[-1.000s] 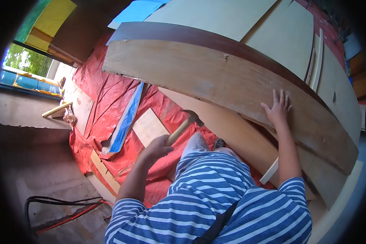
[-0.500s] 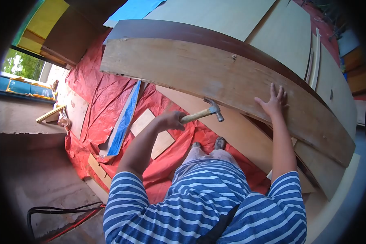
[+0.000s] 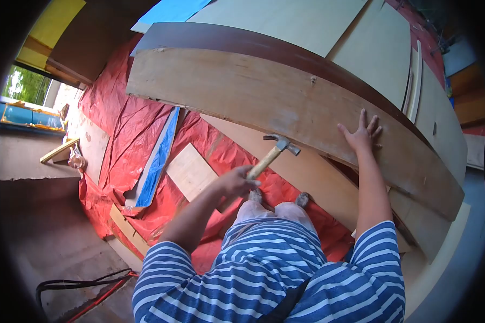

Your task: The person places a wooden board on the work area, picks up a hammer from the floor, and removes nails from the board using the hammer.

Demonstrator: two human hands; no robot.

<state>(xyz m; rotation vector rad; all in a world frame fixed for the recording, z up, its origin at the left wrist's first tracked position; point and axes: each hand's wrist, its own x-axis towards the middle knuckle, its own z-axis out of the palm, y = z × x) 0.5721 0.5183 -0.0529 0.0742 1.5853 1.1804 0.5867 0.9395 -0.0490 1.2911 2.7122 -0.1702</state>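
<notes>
My left hand (image 3: pixel 236 182) is closed around the wooden handle of a claw hammer (image 3: pixel 268 159). The hammer's metal head points up and right, near the lower edge of a long wooden board (image 3: pixel 226 81). My right hand (image 3: pixel 362 134) lies on the right part of this board with its fingers spread. Behind the board runs a dark brown panel (image 3: pixel 242 40). A small knot or hole shows near the board's upper edge.
Red sheeting (image 3: pixel 125 126) covers the floor, with a small plywood piece (image 3: pixel 191 171) and a blue-and-white strip (image 3: pixel 159 159) on it. Large pale panels (image 3: pixel 285 24) lie beyond the board. Black cables (image 3: pixel 81 282) are at lower left.
My left hand has moved right with the hammer, whose head now points more upward. My right hand stays on the board with fingers spread. The view has shifted slightly.
</notes>
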